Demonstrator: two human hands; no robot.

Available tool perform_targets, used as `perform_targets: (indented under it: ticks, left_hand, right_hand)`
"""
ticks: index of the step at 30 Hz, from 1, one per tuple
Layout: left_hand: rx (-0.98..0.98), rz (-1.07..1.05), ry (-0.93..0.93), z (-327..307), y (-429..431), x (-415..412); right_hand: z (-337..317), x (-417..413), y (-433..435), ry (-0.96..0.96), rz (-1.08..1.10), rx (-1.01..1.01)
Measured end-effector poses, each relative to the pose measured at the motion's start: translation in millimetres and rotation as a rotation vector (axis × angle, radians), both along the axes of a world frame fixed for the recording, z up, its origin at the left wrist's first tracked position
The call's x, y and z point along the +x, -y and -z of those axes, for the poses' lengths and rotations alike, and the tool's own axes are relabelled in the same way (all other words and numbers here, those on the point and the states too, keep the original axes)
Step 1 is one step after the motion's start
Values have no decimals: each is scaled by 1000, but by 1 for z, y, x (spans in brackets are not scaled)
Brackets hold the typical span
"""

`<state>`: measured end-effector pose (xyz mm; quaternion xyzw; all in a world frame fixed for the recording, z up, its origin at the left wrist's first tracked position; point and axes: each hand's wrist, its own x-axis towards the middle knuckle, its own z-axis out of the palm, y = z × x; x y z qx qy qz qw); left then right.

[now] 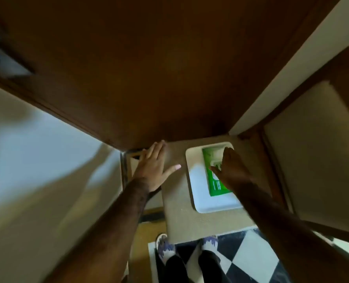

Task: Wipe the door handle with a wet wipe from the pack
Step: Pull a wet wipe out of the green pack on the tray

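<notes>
A green pack of wet wipes (211, 176) lies on a white tray (200, 193) on a low beige stool (181, 217) in front of the brown door (149, 68). My right hand (232, 170) rests over the pack, fingers spread across its white flap. My left hand (155, 166) hovers flat and open to the left of the tray, near the door's bottom edge, holding nothing. A blurred metal fitting (0, 56) on the door at the far upper left may be the handle; I cannot tell.
A second brown door or cabinet panel (312, 139) stands to the right. A pale wall (36, 160) fills the left. Below are a black-and-white checkered floor mat (241, 260) and my two feet in slippers (165, 248).
</notes>
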<state>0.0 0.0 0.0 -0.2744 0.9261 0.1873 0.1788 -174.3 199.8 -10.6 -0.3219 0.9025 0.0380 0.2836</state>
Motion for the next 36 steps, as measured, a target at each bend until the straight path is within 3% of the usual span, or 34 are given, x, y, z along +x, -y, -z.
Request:
perform_targets:
  ticks: [6,9,20,24,30,33,36]
  left_hand:
    - [84,-47,66,133,-44,2]
    - [38,-55,15,186,-64,5]
    - [-188,-84,-37,240,-93,12]
    - [-211,-73,-31,241,-92,13]
    - [-53,-121,-35,220,-84,5]
    - [37,-227,-269,193,-80,-6]
    - [-3,-134,-539,173,-94,-32]
  right_hand:
    - [99,7,-9,-21,108,56]
    - [125,7,-7,-140,71,39]
    - [162,6,11,-245,-172,158]
    - [144,3,12,-224,-138,265]
    - [130,-16,-13,-110,142,-271]
    - [118,-36,-37,195,430,-466]
    - [113,-46,-62,365,814,-631]
